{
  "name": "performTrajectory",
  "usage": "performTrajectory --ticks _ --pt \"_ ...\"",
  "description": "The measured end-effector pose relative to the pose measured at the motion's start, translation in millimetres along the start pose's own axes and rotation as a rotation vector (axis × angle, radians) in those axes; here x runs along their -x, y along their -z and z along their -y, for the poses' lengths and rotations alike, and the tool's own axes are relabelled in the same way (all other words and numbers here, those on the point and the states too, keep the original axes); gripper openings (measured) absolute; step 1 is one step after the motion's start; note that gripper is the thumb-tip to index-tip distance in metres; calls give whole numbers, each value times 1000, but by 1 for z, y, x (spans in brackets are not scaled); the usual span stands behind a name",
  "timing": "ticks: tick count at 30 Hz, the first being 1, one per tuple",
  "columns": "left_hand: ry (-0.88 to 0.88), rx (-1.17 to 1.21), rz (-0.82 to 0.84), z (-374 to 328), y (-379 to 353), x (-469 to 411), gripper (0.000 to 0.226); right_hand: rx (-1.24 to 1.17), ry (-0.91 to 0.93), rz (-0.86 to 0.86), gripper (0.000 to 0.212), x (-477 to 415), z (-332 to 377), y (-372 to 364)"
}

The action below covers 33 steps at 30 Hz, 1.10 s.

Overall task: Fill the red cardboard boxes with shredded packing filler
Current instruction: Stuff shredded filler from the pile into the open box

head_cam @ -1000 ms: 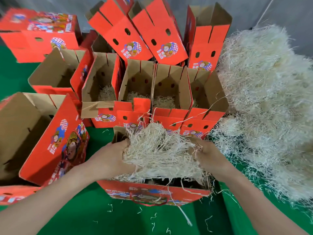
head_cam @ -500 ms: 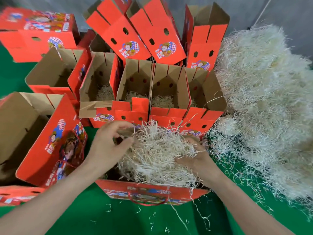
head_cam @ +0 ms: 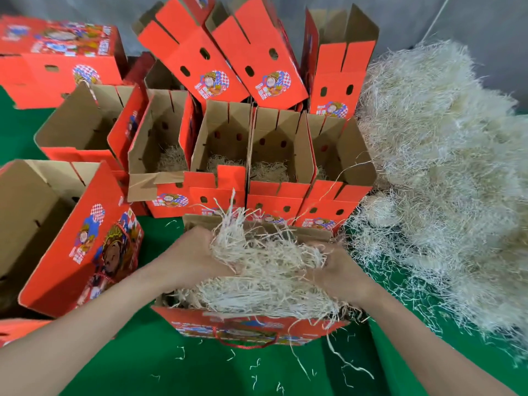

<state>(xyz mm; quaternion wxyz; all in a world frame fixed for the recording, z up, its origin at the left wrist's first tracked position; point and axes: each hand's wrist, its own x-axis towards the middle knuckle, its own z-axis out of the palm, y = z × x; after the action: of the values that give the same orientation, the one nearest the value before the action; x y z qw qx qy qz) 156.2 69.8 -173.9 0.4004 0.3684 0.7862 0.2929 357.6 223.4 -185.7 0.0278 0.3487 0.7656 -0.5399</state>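
A red cardboard box stands open in front of me on the green surface, heaped with pale shredded filler. My left hand grips a tuft of the filler at the box's left side. My right hand grips the filler at the right side. Both hands are partly sunk in the strands. Just behind stands a row of open red boxes, each with a little filler at the bottom.
A big heap of loose filler fills the right side. Open red boxes lie tipped at the left, and more boxes are stacked at the back. Stray strands dot the green surface.
My left hand, open above the filler half a second ago, has come down and closed on a tuft. The filler sits lower in the box. My right hand stayed at the right side.
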Motion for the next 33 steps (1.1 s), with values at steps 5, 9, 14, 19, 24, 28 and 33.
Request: performTrajectory --ticks 5,9,14,19,24,28,33 --pt "-46 -137 -251 8 4 2 15 18 -16 -105 30 1 0 9" --pt "16 98 -179 8 11 0 28 -100 -107 -126 34 -7 -2 11" --pt "224 738 312 16 22 5 118 -396 -286 -124 56 -11 4 13" --pt "126 622 239 16 8 2 92 -289 -204 63 68 -2 11 18" --pt "111 413 287 0 -16 -10 71 -161 -22 258 48 -15 25 -19" --pt "205 433 186 5 3 -9 72 -176 1 117 24 -20 25 -10" --pt "215 505 190 15 34 1 125 -211 -130 31 56 -18 13 13"
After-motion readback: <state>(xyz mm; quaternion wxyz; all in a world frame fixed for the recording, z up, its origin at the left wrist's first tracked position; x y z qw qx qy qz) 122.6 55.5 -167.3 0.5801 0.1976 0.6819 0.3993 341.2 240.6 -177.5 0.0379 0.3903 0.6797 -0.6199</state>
